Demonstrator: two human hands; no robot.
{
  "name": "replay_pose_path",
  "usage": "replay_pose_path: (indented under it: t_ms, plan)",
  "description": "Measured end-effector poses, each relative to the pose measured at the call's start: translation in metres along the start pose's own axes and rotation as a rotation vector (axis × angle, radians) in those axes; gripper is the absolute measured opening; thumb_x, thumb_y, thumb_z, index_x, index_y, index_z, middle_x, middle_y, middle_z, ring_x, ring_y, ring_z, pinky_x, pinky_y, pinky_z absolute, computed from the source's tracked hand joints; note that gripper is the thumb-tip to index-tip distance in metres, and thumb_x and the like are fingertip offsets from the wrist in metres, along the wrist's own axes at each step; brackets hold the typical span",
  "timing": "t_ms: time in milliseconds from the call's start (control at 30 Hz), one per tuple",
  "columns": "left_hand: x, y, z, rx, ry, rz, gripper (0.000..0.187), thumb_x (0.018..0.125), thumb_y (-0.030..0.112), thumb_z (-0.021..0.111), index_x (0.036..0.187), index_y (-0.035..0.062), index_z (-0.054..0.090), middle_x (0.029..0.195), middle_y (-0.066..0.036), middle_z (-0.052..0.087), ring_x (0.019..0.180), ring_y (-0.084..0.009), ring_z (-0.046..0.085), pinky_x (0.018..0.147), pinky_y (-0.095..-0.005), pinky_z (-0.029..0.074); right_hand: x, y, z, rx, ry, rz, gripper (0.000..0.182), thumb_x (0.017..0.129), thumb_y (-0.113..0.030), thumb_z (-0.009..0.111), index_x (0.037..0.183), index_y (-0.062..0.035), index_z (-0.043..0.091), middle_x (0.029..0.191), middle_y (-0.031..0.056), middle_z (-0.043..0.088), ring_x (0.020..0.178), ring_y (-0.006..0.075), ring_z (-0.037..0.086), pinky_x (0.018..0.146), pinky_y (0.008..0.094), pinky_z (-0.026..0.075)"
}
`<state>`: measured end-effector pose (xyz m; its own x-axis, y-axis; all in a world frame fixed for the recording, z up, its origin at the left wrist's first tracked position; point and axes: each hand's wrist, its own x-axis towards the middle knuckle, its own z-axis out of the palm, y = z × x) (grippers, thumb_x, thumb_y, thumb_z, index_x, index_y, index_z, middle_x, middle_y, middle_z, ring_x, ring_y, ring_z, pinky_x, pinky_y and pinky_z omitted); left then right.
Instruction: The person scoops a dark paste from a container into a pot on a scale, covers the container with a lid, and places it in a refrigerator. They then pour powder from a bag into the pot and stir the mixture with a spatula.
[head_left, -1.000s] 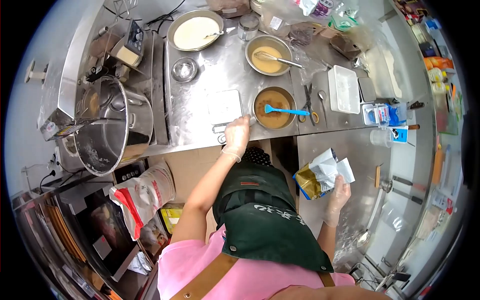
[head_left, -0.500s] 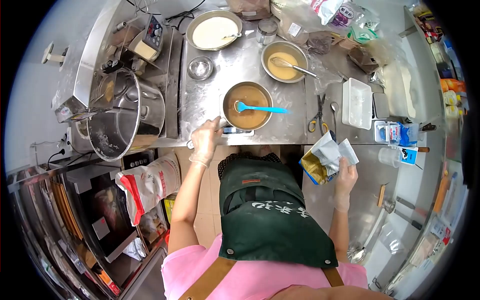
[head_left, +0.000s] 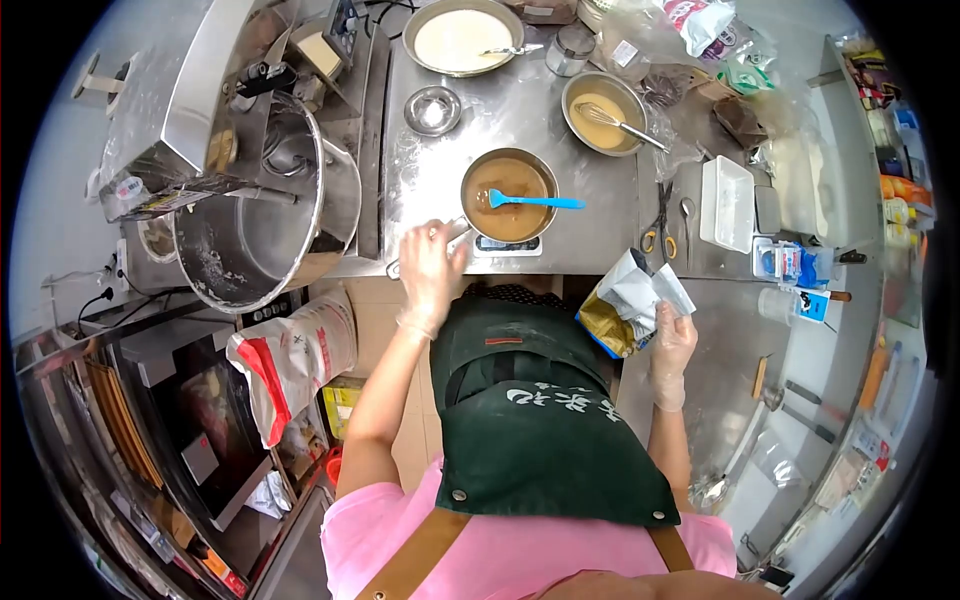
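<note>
My gloved left hand (head_left: 430, 268), slightly blurred, hovers over the handle of a steel saucepan (head_left: 553, 180), thumb apart from the fingers. Brown liquid fills part of the pan, and a blue silicone brush or spatula (head_left: 540, 202) lies across it. Beneath the pan is a white kitchen scale (head_left: 508, 247) with a dark display. In my gloved right hand (head_left: 675, 345) is the folded silver edge of a gold-and-blue foil bag (head_left: 618, 312), held by the front edge of the counter. The bag's contents are hidden.
A whisk (head_left: 615, 122) rests in a bowl of yellow mixture (head_left: 570, 125). Behind are a basin of white batter (head_left: 462, 38), a small metal bowl (head_left: 433, 111) and a jar (head_left: 570, 50). Scissors (head_left: 660, 230), a spoon (head_left: 688, 215) and a white container (head_left: 727, 205) lie right; a large mixer bowl (head_left: 255, 230) stands left.
My left hand has loosened from the saucepan handle, its thumb now apart. The foil bag in my right hand has shifted slightly left and up. The whole view has shifted a little.
</note>
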<state>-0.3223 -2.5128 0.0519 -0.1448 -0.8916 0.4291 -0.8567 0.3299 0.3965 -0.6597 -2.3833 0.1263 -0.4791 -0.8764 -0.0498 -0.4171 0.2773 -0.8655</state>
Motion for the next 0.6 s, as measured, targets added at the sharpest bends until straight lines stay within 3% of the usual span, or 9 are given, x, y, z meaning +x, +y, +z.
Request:
replay_pose_path:
  t_ms: [133,233,333,467,500,600]
  plan:
    - [-0.067,0.029,0.045,-0.245,-0.415,0.124,0.047,0.072,0.012,0.076,0.116,0.0066,0.059,0.119,-0.014,0.058,0.103,-0.0314,0.061,0.081,-0.0406,0.054,-0.01,-0.003,0.006,0.057,0.041,0.038,0.026,0.098,-0.019,0.063,0.108,0.0047,0.065,0.098,0.005,0.068,0.089,0.0095,0.056,0.083,0.0246,0.044]
    - [-0.083,0.043,0.084,-0.257,-0.568,0.169,0.051,0.073,0.019,0.075,0.118,0.0065,0.056,0.139,-0.017,0.047,0.109,-0.031,0.06,0.086,-0.0411,0.054,-0.018,-0.009,0.012,0.093,0.057,0.052,0.024,0.098,-0.018,0.063,0.106,0.0045,0.065,0.098,0.0048,0.068,0.088,0.0096,0.057,0.083,0.0246,0.045]
    - [-0.075,0.053,0.113,-0.174,-0.542,0.257,0.047,0.071,0.017,0.075,0.113,0.0054,0.056,0.143,-0.02,0.043,0.106,-0.0306,0.061,0.085,-0.0414,0.053,-0.023,-0.009,0.014,0.074,0.059,0.027,0.021,0.098,-0.014,0.062,0.105,0.0052,0.065,0.096,0.005,0.068,0.087,0.0094,0.057,0.081,0.0248,0.046]
    - [-0.074,0.055,0.14,-0.069,-0.585,0.2,0.041,0.07,0.015,0.074,0.105,0.0041,0.056,0.146,-0.022,0.04,0.097,-0.0299,0.061,0.081,-0.0416,0.053,-0.025,-0.007,0.011,0.042,0.059,0.027,0.016,0.097,-0.007,0.06,0.104,0.0065,0.065,0.094,0.0048,0.069,0.085,0.0088,0.058,0.079,0.0248,0.047]
    - [-0.074,0.055,0.142,-0.064,-0.574,0.203,0.036,0.072,0.014,0.072,0.103,0.0036,0.057,0.148,-0.022,0.038,0.097,-0.0299,0.062,0.082,-0.0417,0.053,-0.025,-0.009,0.012,0.05,0.062,0.034,0.016,0.097,-0.007,0.06,0.105,0.0064,0.065,0.095,0.0048,0.069,0.086,0.0088,0.058,0.08,0.0248,0.047]
    - [-0.076,0.053,0.146,0.051,-0.384,0.298,0.015,0.089,0.02,0.056,0.095,0.0083,0.063,0.14,-0.018,0.052,0.082,-0.0204,0.065,0.064,-0.0328,0.054,-0.024,-0.005,0.011,0.083,0.053,0.042,0.017,0.097,-0.006,0.06,0.107,0.0059,0.065,0.096,0.0045,0.069,0.087,0.0088,0.058,0.081,0.0246,0.047]
